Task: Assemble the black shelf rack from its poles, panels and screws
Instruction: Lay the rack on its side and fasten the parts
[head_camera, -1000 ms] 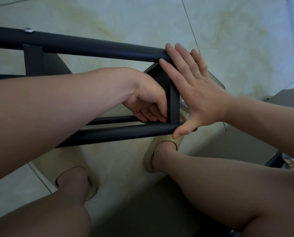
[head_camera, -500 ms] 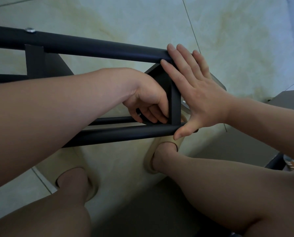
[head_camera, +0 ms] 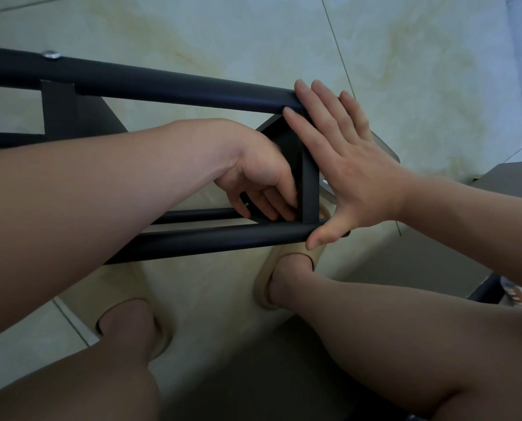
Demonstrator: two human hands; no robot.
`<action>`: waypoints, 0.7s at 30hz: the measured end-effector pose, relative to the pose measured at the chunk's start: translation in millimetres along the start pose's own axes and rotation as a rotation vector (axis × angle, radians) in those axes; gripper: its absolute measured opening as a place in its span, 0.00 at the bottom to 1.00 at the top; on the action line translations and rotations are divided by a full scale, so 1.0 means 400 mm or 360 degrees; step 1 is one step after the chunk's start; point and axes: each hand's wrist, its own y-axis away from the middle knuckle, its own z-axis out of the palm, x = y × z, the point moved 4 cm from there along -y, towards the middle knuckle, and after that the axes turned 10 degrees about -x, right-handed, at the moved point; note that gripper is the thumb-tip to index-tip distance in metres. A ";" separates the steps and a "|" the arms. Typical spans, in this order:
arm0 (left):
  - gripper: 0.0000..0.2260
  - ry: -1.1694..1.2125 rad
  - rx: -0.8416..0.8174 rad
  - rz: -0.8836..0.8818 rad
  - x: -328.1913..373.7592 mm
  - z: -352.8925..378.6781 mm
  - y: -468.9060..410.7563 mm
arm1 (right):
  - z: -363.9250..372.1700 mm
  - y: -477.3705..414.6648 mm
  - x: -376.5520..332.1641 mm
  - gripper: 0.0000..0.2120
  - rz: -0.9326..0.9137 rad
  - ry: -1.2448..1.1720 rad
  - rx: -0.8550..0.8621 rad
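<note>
I'm fixing the end panel [head_camera: 310, 189]: my right hand [head_camera: 354, 168] spread flat against its outside, my left hand [head_camera: 262, 180] inside pinching a small fitting [head_camera: 244, 199]; next, tighten squarely

I see a pale marbled tile floor [head_camera: 405, 56] with yellowish veining, crossed by thin grout lines [head_camera: 337, 47]. Two beige slippers sit on it, each with a foot in it: the left slipper [head_camera: 102, 287] near the bottom left, the right slipper [head_camera: 264, 281] towards the middle. A grey flat surface [head_camera: 515, 177] juts in at the right edge. Below it I make out a small colourful item [head_camera: 515, 294], too cropped to identify.
</note>
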 end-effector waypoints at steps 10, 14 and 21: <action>0.08 0.0017 -0.0067 -0.0018 0.001 0.001 0.001 | 0.002 0.000 0.000 0.68 0.0001 0.0006 0.0012; 0.07 0.0002 -0.0073 -0.0022 -0.001 0.003 -0.001 | 0.002 0.000 0.000 0.67 0.0002 0.0001 0.0009; 0.06 -0.0020 0.0019 0.0044 0.000 -0.001 -0.005 | 0.002 0.000 0.000 0.67 0.0007 0.0000 0.0007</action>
